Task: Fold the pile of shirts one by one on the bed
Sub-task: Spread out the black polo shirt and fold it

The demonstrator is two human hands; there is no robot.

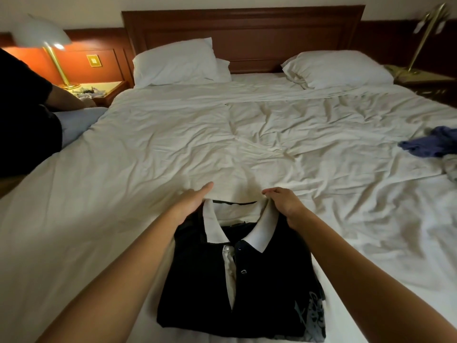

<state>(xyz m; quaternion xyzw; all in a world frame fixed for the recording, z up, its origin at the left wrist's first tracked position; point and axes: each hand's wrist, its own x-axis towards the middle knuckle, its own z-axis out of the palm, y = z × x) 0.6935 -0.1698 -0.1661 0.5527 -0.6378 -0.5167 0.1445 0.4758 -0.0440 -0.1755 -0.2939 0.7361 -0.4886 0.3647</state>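
Lying on the near part of the bed (148, 149), a black shirt (259, 280) is folded into a compact rectangle, front side up. Its white collar (259, 233) points away from the viewer, and its button strip runs down the middle. A pale printed design shows at its lower right corner.

Both hands are at the collar end. The left hand (190, 204) rests at the shirt's left shoulder with its fingers straight and flat, reaching past the fabric onto the sheet; it grips nothing. The right hand (286, 204) has its fingers curled and pinches the top edge of the collar on the right side.

Well apart, at the right edge of the bed, a crumpled blue garment (427, 142) lies on the wrinkled sheet, with a pale piece of cloth (451, 167) just beside it.

Two white pillows, one on the left (173, 63) and one on the right (338, 68), sit against a dark wooden headboard (247, 30). A lit lamp (44, 35) stands on a small tabletop (106, 89) left of the bed, among small items too blurred to tell. A second, brass lamp (425, 33) stands on the right. Another person in dark clothes (22, 115) is at the bed's left edge, only partly in view.
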